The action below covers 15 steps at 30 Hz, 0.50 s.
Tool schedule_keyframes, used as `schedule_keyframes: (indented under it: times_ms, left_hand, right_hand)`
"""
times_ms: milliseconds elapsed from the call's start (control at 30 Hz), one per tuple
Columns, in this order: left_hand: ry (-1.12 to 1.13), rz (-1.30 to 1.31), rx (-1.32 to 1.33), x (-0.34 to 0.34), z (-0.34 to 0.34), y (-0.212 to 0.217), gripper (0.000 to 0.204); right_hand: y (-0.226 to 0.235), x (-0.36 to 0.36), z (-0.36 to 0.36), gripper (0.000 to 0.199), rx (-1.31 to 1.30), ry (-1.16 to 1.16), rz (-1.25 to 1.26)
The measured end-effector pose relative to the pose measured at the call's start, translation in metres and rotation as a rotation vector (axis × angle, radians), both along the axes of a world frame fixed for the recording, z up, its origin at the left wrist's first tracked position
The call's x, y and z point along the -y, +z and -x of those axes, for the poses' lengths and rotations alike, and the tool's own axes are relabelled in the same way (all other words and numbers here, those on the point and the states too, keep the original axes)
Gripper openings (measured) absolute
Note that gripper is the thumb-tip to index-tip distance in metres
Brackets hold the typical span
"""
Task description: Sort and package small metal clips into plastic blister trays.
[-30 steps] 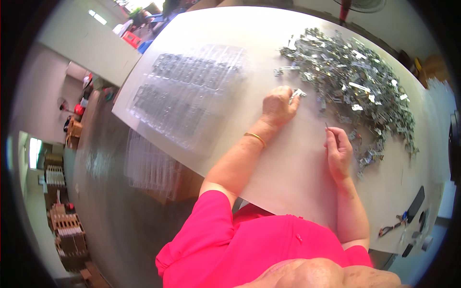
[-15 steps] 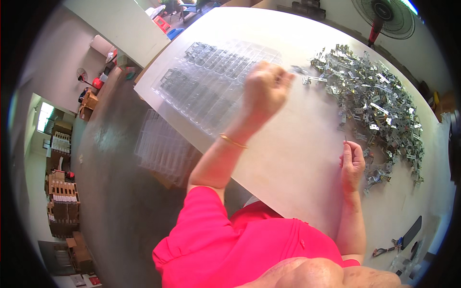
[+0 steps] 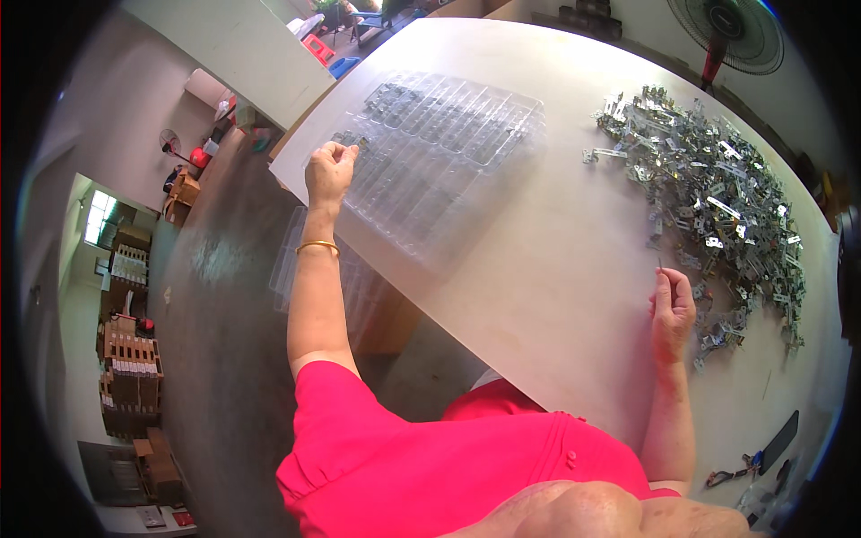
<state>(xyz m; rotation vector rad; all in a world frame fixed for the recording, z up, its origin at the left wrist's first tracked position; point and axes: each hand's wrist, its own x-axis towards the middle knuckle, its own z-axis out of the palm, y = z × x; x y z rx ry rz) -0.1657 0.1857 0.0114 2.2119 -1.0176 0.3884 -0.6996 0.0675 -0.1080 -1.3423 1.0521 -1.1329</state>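
My left hand (image 3: pixel 331 172) is closed in a pinch at the far left part of a clear plastic compartment tray (image 3: pixel 408 215). A small metal bracket (image 3: pixel 362 142) shows at its fingertips, over metal pieces in the tray's upper left compartments. My right hand (image 3: pixel 673 314) rests near the right side of the table, thumb and fingers pinched on a thin metal pin (image 3: pixel 660 258) that points up. Beside it spreads a big heap of loose metal brackets (image 3: pixel 717 197). One bracket (image 3: pixel 605 153) lies at the heap's left edge.
The white table (image 3: pixel 529 296) has its near edge running diagonally past my body. More clear trays (image 3: pixel 291 269) are stacked below its left edge. Pliers (image 3: pixel 722 477) and a dark flat object (image 3: pixel 778 442) lie at the lower right. A fan (image 3: pixel 728 31) stands beyond the table.
My left hand has swung from the heap's side of the tray leftward to the tray's far left part, carrying a small metal bracket. My right hand keeps its pinch on the pin, nearly unmoved.
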Motion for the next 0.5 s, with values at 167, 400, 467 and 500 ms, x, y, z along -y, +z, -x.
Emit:
schedule_keyframes:
  times_ms: [167,400,467,500]
  left_hand:
    - [-0.072,-0.08,-0.035,0.004,-0.009,-0.01,0.027]
    - [-0.054,-0.127,0.024,0.01,-0.016,-0.02,0.025]
    - [-0.035,-0.168,-0.004,0.011,-0.013,-0.019,0.026]
    - [-0.036,-0.169,-0.002,0.011,-0.014,-0.02,0.026]
  right_hand:
    - [0.0,0.0,0.001,0.01,-0.029,0.0,-0.005]
    - [0.001,0.001,0.001,0.01,-0.053,-0.001,0.016]
    - [0.001,0.001,0.002,0.01,-0.055,0.0,0.022]
    - [0.001,0.001,0.002,0.01,-0.054,-0.001,0.021]
